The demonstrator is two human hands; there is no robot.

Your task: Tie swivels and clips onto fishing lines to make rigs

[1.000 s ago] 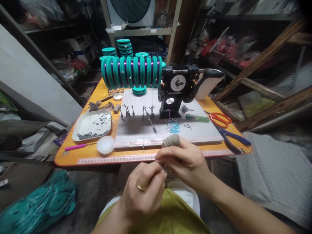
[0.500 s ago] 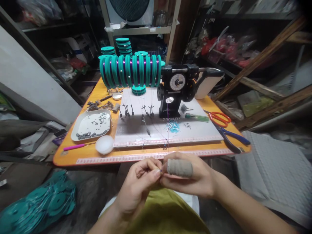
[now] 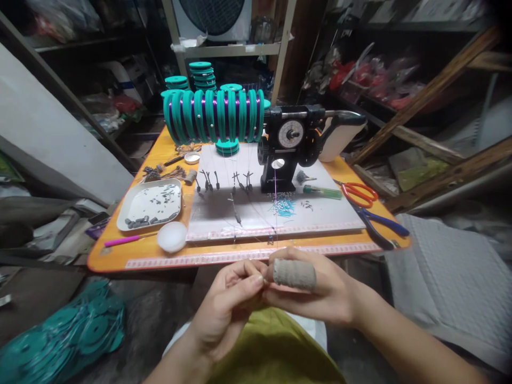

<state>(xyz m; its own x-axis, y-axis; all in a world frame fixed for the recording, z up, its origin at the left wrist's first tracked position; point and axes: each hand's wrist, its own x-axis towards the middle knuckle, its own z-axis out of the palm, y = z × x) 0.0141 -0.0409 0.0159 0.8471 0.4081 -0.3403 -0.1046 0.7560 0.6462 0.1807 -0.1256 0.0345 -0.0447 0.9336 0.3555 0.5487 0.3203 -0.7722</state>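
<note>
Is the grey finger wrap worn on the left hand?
No, the grey finger wrap is on a finger of the right hand.

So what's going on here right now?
A person's left hand and right hand meet at the fingertips by the near edge of the orange table; anything pinched between them is too small to make out. A gray sleeve covers one right finger. Beyond the hands, a purple thread runs down in front of the black machine, and teal spools line up beside it.
</note>
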